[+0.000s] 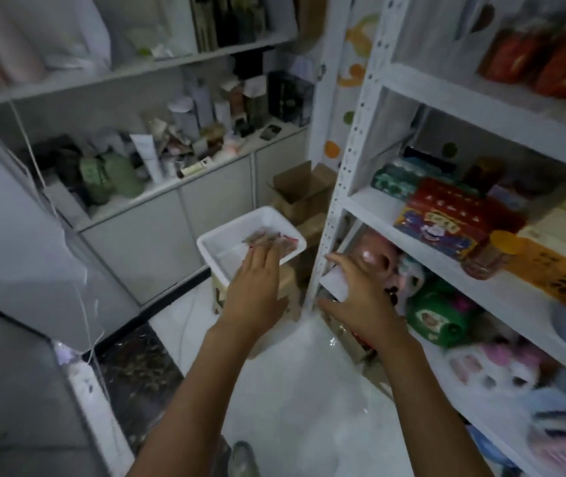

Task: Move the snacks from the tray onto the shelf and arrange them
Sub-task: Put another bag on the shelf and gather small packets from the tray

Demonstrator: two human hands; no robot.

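One head-worn camera looks forward and down, close over tray (226,270) and shelf (429,249).

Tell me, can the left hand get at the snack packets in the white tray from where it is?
Probably yes. The left hand is already over the white tray, fingertips at the snack packets. The tray is open on top and nothing lies between. Whether the hand has hold of one yet is unclear.
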